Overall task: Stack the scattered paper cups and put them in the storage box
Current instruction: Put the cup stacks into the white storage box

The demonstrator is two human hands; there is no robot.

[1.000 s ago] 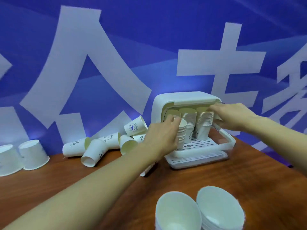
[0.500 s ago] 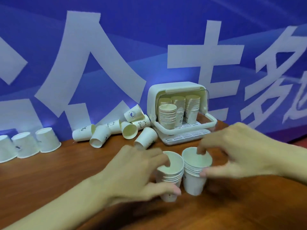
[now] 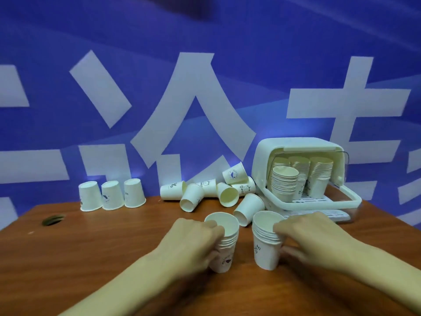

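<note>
A: Storage box, right of centre: four stacks inside, hands gone from it since a second ago.

B: Lower centre, left hand and right hand have fingers clamped on two tabletop stacks — next loads. Loose cups remain behind.

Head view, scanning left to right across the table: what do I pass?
Table hole → three upside-down cups → pile of tipped cups → left hand's stack → right hand's stack → storage box.
</note>
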